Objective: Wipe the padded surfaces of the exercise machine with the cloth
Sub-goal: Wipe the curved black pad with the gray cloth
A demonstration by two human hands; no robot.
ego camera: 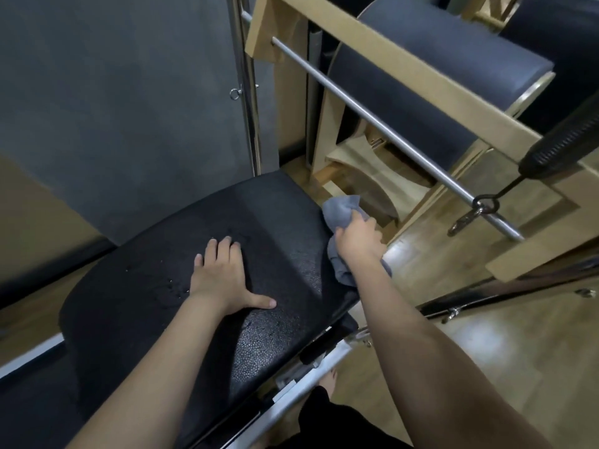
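Note:
A black textured pad [162,280] of the exercise machine fills the middle of the view, with small wet droplets on it near my left hand. My left hand [223,277] lies flat on the pad, fingers spread, holding nothing. My right hand [358,239] grips a bunched grey cloth [342,209] and presses it against the pad's right edge. Part of the cloth hangs below my wrist.
A metal frame rail [311,371] runs under the pad. To the right stands wooden equipment with a steel bar [372,116], a dark padded barrel [431,69] and a black spring with a hook [483,205]. A chrome post [249,102] stands behind; wood floor [486,345] lies right.

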